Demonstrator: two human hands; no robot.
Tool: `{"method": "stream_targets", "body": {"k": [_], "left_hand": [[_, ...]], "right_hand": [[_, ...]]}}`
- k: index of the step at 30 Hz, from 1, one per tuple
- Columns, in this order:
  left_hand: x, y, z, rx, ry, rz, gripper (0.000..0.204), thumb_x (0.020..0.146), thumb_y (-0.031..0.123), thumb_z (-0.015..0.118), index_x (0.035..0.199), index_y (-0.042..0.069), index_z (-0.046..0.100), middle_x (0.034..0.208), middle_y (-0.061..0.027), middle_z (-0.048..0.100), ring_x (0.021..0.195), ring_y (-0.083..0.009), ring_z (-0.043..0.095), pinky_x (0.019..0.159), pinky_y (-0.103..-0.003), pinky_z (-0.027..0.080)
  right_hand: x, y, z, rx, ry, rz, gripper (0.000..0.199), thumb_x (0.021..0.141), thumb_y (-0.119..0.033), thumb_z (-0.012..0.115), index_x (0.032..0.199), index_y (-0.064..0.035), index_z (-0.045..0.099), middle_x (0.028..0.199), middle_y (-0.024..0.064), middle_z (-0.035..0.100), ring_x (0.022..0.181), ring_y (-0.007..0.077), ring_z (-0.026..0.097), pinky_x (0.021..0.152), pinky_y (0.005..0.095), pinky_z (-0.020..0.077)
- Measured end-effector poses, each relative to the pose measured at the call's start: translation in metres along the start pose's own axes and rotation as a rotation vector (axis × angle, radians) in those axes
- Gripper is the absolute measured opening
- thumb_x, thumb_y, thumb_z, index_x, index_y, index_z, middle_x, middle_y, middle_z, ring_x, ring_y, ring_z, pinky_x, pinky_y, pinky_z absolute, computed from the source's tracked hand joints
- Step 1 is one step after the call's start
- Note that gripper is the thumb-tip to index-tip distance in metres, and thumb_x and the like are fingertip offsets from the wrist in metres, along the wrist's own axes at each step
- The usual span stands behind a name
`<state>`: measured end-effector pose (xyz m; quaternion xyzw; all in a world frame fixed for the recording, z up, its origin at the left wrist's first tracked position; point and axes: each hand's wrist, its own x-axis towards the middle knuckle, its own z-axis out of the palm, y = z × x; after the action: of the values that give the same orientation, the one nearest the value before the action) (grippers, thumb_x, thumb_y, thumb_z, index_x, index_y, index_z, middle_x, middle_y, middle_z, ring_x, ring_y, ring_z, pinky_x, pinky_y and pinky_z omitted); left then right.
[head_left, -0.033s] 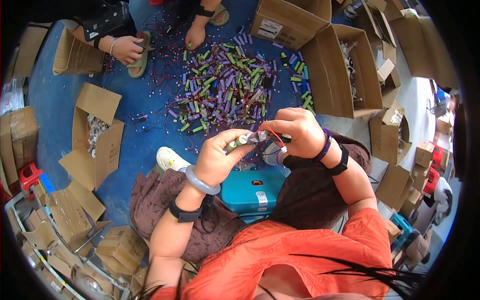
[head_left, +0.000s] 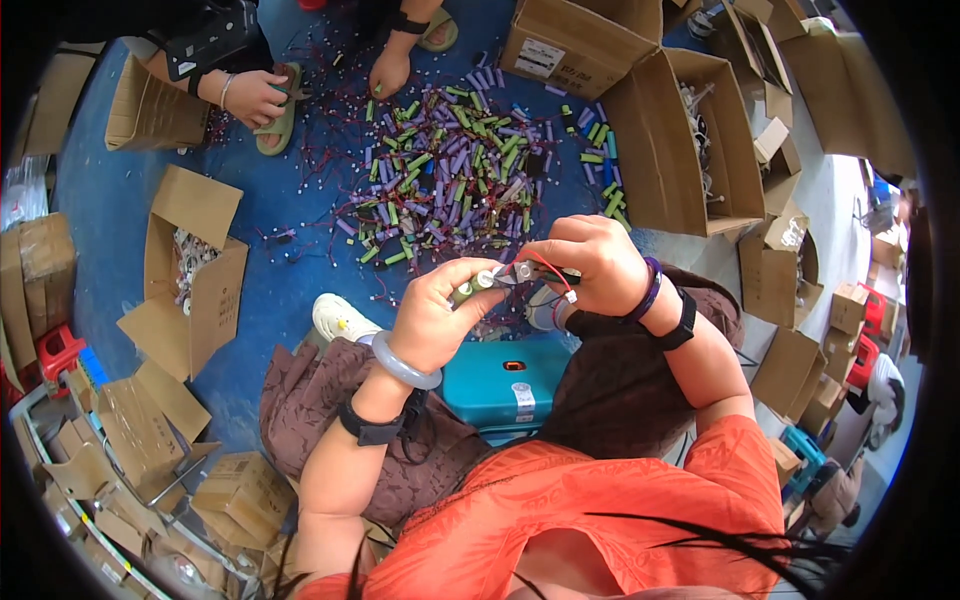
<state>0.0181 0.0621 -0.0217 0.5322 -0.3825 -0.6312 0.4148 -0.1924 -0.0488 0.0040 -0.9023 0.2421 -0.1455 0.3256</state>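
My left hand [head_left: 440, 308] pinches a pair of green cylindrical battery cells [head_left: 473, 288], their pale ends facing right. Closed around the dark handles of small metal pliers [head_left: 508, 273] is my right hand [head_left: 598, 268]. The plier jaws meet the cell ends, where fine detail is too small to tell. A red wire [head_left: 548, 264] loops there, and a white plug [head_left: 571, 297] dangles below my right fingers. Beyond both hands spreads a heap of green and purple battery cells [head_left: 455, 170] with red and black wires on the blue floor.
A teal case [head_left: 485, 385] sits between my legs. Across the heap, a co-worker's hands [head_left: 252, 98] work near sandals. Cardboard boxes stand left [head_left: 215, 310] and right [head_left: 640, 140], some with white parts inside. Red stools [head_left: 62, 350] stand at the sides.
The white plug on the red wire has swung very slightly to the right. Both my hands hold the same place.
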Motion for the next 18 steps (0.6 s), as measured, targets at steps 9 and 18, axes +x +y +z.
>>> {"method": "stream_targets", "body": {"k": [9,18], "left_hand": [[0.0,0.009,-0.015,0.126,-0.121,0.358,0.022,0.084,0.0,0.07,0.106,0.003,0.068,0.099,-0.0064,0.067,0.088,-0.014,0.062,0.078,-0.026,0.049],[-0.004,0.01,-0.016,0.181,0.08,0.302,0.023,0.086,0.003,0.07,0.109,0.006,0.07,0.101,-0.0005,0.064,0.068,-0.0027,0.053,0.055,-0.018,0.042]], "right_hand": [[-0.001,-0.01,0.0,1.307,-0.278,0.442,0.027,0.076,-0.006,0.079,0.1,0.001,0.069,0.091,0.0082,0.069,0.085,0.0139,0.062,0.075,0.0284,0.0481],[-0.01,-0.001,-0.015,-0.281,-0.507,0.181,0.033,0.068,-0.016,0.076,0.101,-0.0134,0.07,0.094,0.009,0.066,0.094,0.0239,0.063,0.085,0.037,0.0447]]}}
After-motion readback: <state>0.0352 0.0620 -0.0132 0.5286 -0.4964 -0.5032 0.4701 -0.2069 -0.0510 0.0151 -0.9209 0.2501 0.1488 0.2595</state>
